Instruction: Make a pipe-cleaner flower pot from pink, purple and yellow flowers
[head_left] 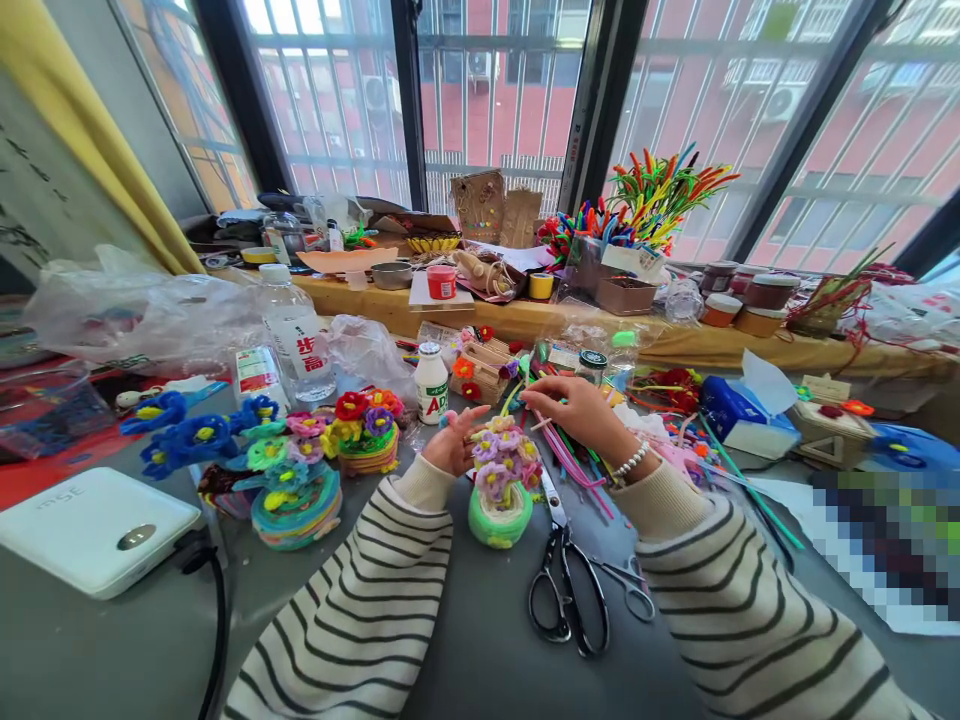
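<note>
In the head view a small flower pot (499, 515), wrapped in green and cream fuzzy stems, holds lilac, pink and yellow pipe-cleaner flowers (506, 460). My left hand (452, 443) is just left of these flowers, palm partly up and fingers apart; some fingertips are hidden behind the blooms. Above and to the right, my right hand (576, 412) has its thumb and fingers pinched together on a thin yellow-green pipe cleaner (513, 396). Large black-handled scissors (562, 570) lie on the grey table in front, beside small silver scissors (628, 583).
Finished flower pots (296, 510) and a white power bank (97, 530) with a black cable are at left. A white drink bottle (431, 383) and a water bottle (296, 340) stand behind. Loose pink pipe cleaners (574, 460) and a blue tissue pack (739, 415) lie right.
</note>
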